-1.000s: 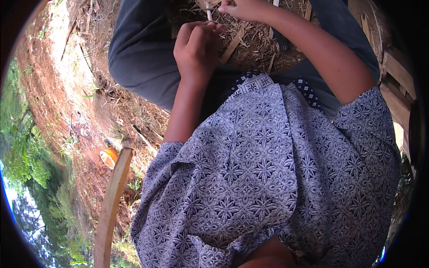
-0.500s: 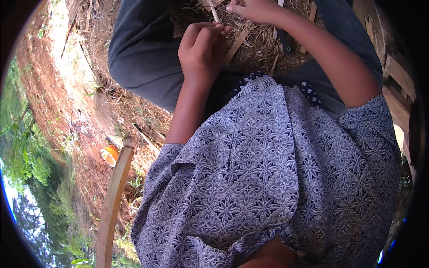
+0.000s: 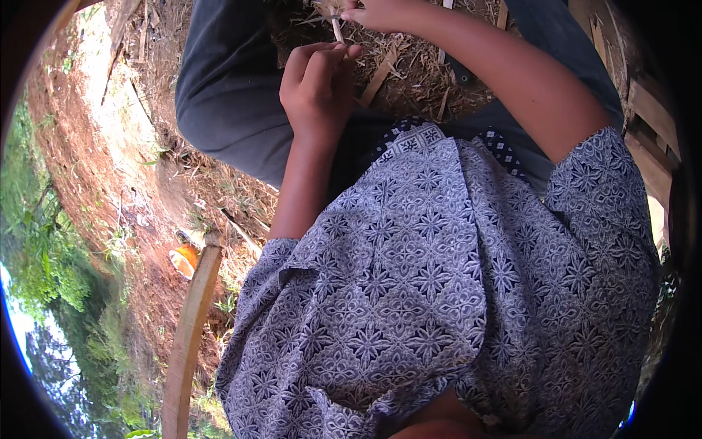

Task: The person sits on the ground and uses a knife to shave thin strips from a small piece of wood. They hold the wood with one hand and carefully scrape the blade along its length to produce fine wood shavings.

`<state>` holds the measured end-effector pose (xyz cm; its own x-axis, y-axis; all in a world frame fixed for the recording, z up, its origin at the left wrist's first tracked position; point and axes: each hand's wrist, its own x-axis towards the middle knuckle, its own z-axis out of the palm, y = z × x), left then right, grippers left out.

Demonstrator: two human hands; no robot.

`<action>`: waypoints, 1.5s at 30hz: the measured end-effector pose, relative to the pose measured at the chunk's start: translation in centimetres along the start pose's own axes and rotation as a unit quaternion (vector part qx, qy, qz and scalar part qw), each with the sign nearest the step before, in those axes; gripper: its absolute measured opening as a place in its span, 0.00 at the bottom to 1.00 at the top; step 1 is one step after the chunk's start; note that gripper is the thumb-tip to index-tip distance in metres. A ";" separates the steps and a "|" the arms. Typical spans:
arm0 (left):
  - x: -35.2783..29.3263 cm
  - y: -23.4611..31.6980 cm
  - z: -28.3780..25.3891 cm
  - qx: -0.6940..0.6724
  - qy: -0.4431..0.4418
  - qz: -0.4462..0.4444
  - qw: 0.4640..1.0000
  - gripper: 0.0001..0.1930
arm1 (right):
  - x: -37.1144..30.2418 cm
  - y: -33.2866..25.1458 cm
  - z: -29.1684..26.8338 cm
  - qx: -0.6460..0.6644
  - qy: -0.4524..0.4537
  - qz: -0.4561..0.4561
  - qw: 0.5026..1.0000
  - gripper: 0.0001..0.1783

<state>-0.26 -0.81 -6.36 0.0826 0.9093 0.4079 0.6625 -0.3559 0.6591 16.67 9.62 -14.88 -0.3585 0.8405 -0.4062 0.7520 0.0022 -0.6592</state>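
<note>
At the top of the head view, my left hand is closed round the lower end of a slim pale wooden stick. The stick points up and away from me. My right hand is closed just beyond it, partly cut off by the upper edge. From its fingers a thin, dark, pointed knife blade reaches left across the stick's upper part. The knife's handle is hidden in the fingers.
Wood shavings and flat wood pieces litter the ground between my bent legs. A dark tool part lies by my right forearm. A long timber rises at left, near an orange object. Planks stand at right.
Both hands have shifted left. My left hand is slightly lower, and my right hand is higher. The blade now shows more plainly across the stick.
</note>
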 end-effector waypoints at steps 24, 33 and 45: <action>-0.3 -0.5 0.1 -0.006 0.007 0.001 1.000 0.11 | -0.7 -0.2 -1.1 -0.023 -0.046 0.033 0.998 0.13; 0.2 0.3 0.1 -0.009 0.009 0.003 1.000 0.11 | 0.4 2.6 1.1 0.025 0.034 0.101 0.994 0.12; -0.3 0.2 0.6 -0.043 0.001 -0.008 0.999 0.12 | -2.2 0.6 -2.8 0.026 -0.040 0.017 0.999 0.14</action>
<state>0.28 -1.08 -6.69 0.0710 0.9141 0.3993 0.5971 -0.3596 0.7171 19.48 9.27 -12.64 -0.3768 0.7942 -0.4766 0.7362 -0.0555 -0.6745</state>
